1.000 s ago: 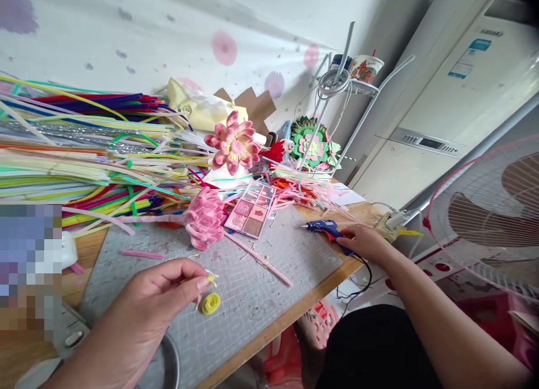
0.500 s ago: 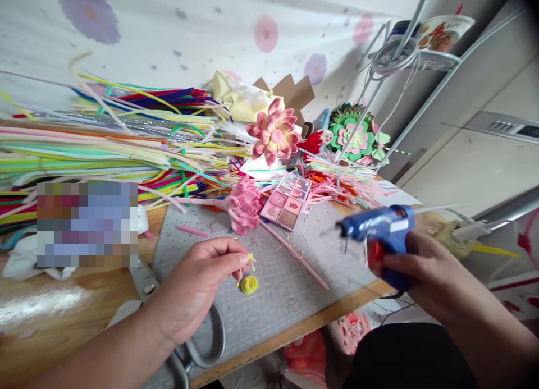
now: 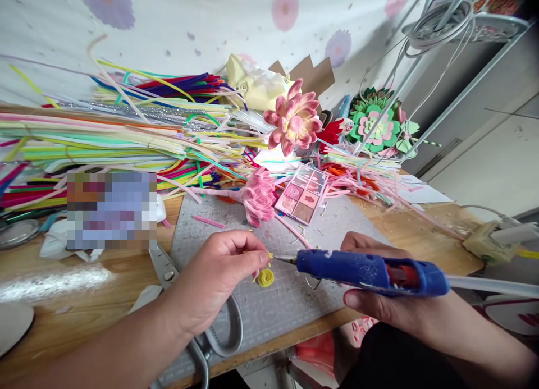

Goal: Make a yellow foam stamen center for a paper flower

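My left hand (image 3: pixel 236 262) pinches a small yellow piece (image 3: pixel 270 255) between thumb and fingers, over the grey cutting mat (image 3: pixel 290 316). Just below the fingertips is a yellow spiral coil (image 3: pixel 265 277); whether it hangs from the pinched piece or lies on the mat, I cannot tell. In my right hand (image 3: pixel 379 299) is a blue glue gun (image 3: pixel 357 271), with a clear glue stick (image 3: pixel 497 285) sticking out of its back. Its metal nozzle points left, close to the yellow piece. Large grey scissors (image 3: pixel 238 324) lie partly under my left forearm.
A pink fuzzy flower (image 3: pixel 259 198) lies behind my left hand, beside a makeup palette (image 3: pixel 302 193). Bundles of colourful pipe cleaners (image 3: pixel 105 133) fill the back left. A larger pink flower (image 3: pixel 295 119) stands behind. A power strip (image 3: pixel 484 240) sits at right.
The glue gun has come left and turned, bringing its nozzle up to the yellow piece at my left fingertips. My left hand keeps its pinch. The view has shifted slightly.
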A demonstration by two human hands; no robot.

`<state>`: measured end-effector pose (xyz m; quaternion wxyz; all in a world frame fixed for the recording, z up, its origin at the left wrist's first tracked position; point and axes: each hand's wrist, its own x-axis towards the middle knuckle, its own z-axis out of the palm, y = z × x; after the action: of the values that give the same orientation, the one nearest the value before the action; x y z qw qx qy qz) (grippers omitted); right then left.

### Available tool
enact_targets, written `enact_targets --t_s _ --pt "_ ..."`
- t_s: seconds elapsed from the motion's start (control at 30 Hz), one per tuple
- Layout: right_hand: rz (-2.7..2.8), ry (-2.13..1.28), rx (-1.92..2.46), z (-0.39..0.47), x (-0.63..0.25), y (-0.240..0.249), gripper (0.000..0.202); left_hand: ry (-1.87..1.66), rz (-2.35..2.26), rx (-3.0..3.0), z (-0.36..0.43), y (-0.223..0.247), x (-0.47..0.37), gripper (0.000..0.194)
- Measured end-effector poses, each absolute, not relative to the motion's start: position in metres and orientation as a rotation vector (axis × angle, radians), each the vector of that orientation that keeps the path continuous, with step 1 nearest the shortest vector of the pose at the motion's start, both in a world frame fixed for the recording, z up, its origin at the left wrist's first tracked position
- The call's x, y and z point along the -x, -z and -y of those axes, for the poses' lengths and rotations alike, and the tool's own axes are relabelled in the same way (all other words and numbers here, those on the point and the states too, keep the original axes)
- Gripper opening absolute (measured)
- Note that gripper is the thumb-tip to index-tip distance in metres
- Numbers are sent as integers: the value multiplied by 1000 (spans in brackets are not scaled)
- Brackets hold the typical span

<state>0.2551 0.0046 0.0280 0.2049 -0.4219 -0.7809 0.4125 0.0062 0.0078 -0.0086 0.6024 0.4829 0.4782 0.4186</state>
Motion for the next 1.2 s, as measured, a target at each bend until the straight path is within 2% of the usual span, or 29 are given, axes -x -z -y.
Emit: enact_targets --t_s 0.23,0.57,1.2 --pt "2243 -1066 1200 -7 -251 -27 16 -951 -1085 -1194 -6 7 -5 9" --pt "2227 -1027 1234 -2 -251 -31 18 -962 -1203 -1645 -5 6 -3 9" --pt "2279 -1010 1180 -4 -256 -29 23 -922 -1140 -1633 -7 6 -2 10"
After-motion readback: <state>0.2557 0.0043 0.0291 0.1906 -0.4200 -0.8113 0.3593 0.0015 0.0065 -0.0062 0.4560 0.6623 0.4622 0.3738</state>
